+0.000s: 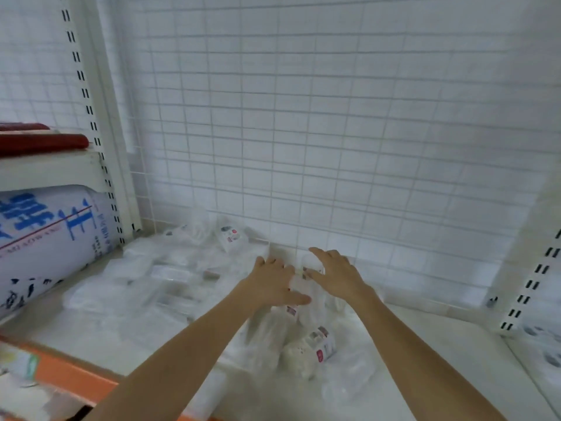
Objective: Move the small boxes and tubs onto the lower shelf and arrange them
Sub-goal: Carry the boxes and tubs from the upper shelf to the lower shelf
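Observation:
Clear plastic packets and small tubs lie scattered over the white shelf. A heap of them covers the left and middle; a labelled packet leans near the wire back. My left hand and my right hand reach side by side over a clear tub at the shelf's back. Both hands show spread, fairly straight fingers touching it. Below them lies a packet of white contents with a red-marked label. The frame is blurred.
A white wire grid backs the shelf. A slotted upright stands at left, another at right. A large white roll with blue lettering lies at left under a shelf holding red items. An orange shelf edge runs at lower left.

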A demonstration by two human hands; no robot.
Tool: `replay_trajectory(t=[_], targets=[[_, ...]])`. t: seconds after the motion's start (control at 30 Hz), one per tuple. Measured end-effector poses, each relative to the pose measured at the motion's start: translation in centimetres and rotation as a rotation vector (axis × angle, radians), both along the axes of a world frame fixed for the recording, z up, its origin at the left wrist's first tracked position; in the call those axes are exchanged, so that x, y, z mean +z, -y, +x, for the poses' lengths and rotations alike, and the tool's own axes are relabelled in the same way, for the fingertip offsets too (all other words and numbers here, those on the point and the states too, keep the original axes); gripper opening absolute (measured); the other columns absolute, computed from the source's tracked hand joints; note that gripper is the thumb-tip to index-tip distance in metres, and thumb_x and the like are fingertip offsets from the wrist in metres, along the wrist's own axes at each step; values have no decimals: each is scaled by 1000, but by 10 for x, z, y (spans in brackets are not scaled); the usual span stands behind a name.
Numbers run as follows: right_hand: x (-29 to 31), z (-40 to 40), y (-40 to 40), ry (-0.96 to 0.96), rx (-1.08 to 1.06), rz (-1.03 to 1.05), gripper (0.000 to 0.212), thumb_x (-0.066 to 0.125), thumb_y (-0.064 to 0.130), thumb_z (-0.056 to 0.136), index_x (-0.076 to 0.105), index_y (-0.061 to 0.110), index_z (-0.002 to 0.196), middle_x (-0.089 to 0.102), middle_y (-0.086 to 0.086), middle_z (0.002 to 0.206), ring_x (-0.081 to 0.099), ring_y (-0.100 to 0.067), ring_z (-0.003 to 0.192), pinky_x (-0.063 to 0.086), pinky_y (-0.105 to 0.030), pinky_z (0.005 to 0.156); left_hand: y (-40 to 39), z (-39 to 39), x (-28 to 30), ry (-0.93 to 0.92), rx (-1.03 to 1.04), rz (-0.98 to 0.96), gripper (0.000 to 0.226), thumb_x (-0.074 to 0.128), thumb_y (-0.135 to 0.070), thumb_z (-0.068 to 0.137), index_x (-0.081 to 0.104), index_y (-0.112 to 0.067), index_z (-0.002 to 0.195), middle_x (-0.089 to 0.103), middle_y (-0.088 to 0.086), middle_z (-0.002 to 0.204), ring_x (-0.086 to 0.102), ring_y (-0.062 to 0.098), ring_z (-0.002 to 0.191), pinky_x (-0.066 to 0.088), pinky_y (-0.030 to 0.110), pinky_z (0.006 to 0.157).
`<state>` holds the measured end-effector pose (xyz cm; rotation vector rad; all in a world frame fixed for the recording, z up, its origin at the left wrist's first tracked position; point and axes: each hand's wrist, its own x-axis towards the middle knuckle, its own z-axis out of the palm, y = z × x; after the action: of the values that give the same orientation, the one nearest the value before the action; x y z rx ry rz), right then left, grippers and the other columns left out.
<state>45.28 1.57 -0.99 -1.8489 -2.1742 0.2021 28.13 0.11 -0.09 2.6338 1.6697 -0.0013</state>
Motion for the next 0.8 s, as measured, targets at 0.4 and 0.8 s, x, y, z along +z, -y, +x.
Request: replay_trajectory(t=[0.4, 0.8], targets=[[0, -24, -8, -536, -208, 36, 64, 70, 36, 79, 35, 23, 131, 54, -4, 111, 56, -20, 95, 44, -28, 78, -20, -14, 13, 475, -168, -239, 53, 68, -42, 77, 50, -20, 122, 53, -3, 110, 51, 15, 102, 37, 24, 84], [40, -19, 42, -1853, -122, -180, 42, 67, 5, 68, 54, 3, 108, 60, -20, 105, 67, -31, 84, 58, -34, 71, -42, -59, 24, 1258, -49, -584, 56, 81, -29, 63, 52, -19, 111, 61, 5, 95, 58, 17, 82, 47, 27, 63]])
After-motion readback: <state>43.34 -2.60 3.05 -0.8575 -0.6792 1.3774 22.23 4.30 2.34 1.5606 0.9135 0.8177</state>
